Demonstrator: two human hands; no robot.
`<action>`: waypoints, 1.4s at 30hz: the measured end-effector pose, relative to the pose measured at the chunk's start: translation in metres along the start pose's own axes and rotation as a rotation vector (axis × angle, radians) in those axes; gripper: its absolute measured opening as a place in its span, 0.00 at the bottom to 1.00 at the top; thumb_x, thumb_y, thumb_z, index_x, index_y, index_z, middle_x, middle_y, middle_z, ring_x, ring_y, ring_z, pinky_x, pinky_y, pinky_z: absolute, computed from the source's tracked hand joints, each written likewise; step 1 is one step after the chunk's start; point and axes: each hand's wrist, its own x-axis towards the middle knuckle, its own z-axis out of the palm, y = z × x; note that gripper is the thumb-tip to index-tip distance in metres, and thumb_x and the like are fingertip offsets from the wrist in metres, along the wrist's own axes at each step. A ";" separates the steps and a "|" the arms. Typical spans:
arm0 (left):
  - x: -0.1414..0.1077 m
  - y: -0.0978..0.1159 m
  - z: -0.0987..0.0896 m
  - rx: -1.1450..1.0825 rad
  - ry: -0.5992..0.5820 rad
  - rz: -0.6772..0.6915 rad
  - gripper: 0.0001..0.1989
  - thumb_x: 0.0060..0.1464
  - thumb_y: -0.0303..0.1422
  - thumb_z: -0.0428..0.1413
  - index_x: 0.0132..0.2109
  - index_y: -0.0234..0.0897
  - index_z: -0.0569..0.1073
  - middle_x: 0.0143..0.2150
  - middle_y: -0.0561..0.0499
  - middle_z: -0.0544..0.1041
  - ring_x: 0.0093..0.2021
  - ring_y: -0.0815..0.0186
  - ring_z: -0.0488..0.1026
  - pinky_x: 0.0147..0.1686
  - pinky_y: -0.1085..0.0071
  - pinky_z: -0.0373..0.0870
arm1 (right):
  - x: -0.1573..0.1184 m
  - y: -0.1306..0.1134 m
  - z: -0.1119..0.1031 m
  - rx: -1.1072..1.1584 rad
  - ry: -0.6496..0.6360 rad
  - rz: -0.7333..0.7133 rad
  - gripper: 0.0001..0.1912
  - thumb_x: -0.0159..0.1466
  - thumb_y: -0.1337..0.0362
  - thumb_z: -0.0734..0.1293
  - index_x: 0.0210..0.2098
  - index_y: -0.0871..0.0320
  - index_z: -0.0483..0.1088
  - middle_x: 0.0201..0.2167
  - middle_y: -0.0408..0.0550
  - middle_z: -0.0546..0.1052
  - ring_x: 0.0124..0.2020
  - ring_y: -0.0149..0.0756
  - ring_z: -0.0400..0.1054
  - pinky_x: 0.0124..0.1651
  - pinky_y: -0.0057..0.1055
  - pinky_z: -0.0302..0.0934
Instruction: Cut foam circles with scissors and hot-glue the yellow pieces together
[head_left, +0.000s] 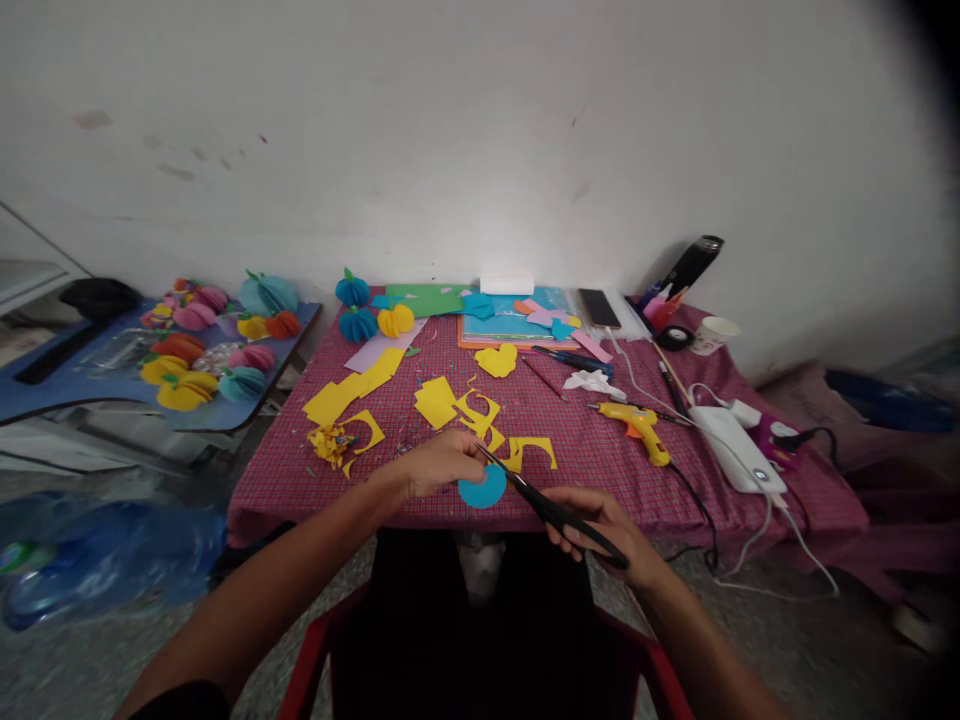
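Note:
Near the table's front edge, my left hand [448, 462] pinches a round blue paper disc [484, 488]. My right hand [600, 525] is wrapped round the black handles of a pair of scissors [551, 508], whose blades point up and left beside the disc's upper right edge. Whether the blade tips touch paper, I cannot tell. Just beyond the hands lie yellow paper offcuts with curved cut-outs [534, 445] and a small stack of yellow paper squares [436, 402].
A yellow glue gun [637, 425] with its cord lies at right, near a white power bank [739, 450]. Crumpled yellow scraps [330, 445] sit at left. Paper pumpkins [357, 323] stand at the back left, with more on a blue side table [180, 425].

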 end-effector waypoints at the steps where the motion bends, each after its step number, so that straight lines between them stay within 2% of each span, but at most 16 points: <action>1: 0.000 0.000 0.000 0.008 0.002 -0.001 0.02 0.35 0.26 0.56 0.22 0.34 0.69 0.18 0.58 0.64 0.20 0.74 0.55 0.20 0.75 0.50 | 0.000 -0.001 0.000 0.000 0.000 0.001 0.26 0.56 0.57 0.75 0.52 0.58 0.75 0.29 0.47 0.77 0.24 0.29 0.67 0.23 0.23 0.59; 9: 0.000 0.001 0.000 0.026 -0.028 -0.032 0.02 0.35 0.27 0.56 0.23 0.33 0.70 0.19 0.56 0.66 0.20 0.73 0.57 0.22 0.74 0.52 | 0.000 -0.007 0.002 -0.049 0.011 0.032 0.25 0.55 0.58 0.75 0.51 0.58 0.76 0.28 0.46 0.77 0.23 0.28 0.67 0.23 0.22 0.60; 16: 0.001 -0.003 -0.002 0.013 -0.049 -0.042 0.06 0.35 0.26 0.56 0.27 0.32 0.74 0.22 0.55 0.69 0.21 0.72 0.60 0.24 0.74 0.56 | 0.001 -0.002 0.001 0.046 -0.007 0.052 0.25 0.54 0.58 0.77 0.50 0.58 0.76 0.27 0.45 0.77 0.23 0.28 0.68 0.21 0.20 0.59; 25: 0.000 0.000 -0.002 0.021 -0.059 -0.026 0.02 0.36 0.26 0.56 0.24 0.33 0.72 0.20 0.56 0.67 0.21 0.73 0.59 0.22 0.75 0.54 | 0.000 0.000 0.002 0.061 -0.046 0.031 0.25 0.57 0.58 0.75 0.52 0.58 0.74 0.30 0.47 0.77 0.26 0.28 0.68 0.25 0.21 0.62; 31: 0.002 -0.005 -0.004 0.032 -0.058 -0.046 0.07 0.35 0.26 0.56 0.28 0.31 0.74 0.22 0.55 0.69 0.22 0.72 0.60 0.23 0.74 0.56 | 0.001 0.000 0.002 0.032 -0.044 0.047 0.23 0.57 0.59 0.75 0.52 0.58 0.75 0.29 0.45 0.76 0.24 0.27 0.67 0.23 0.19 0.60; 37: 0.002 -0.005 -0.004 0.025 -0.046 -0.051 0.05 0.35 0.26 0.56 0.26 0.32 0.73 0.21 0.56 0.68 0.21 0.73 0.59 0.22 0.75 0.53 | -0.002 -0.002 0.002 0.013 -0.044 0.048 0.23 0.57 0.58 0.75 0.51 0.57 0.75 0.29 0.44 0.76 0.24 0.26 0.67 0.22 0.18 0.60; 42: 0.000 -0.002 -0.002 0.009 -0.049 -0.068 0.08 0.34 0.26 0.56 0.28 0.32 0.76 0.21 0.56 0.69 0.22 0.73 0.61 0.22 0.75 0.55 | -0.001 -0.002 0.001 -0.028 -0.038 0.057 0.23 0.58 0.59 0.75 0.51 0.56 0.75 0.28 0.44 0.75 0.24 0.26 0.67 0.23 0.18 0.60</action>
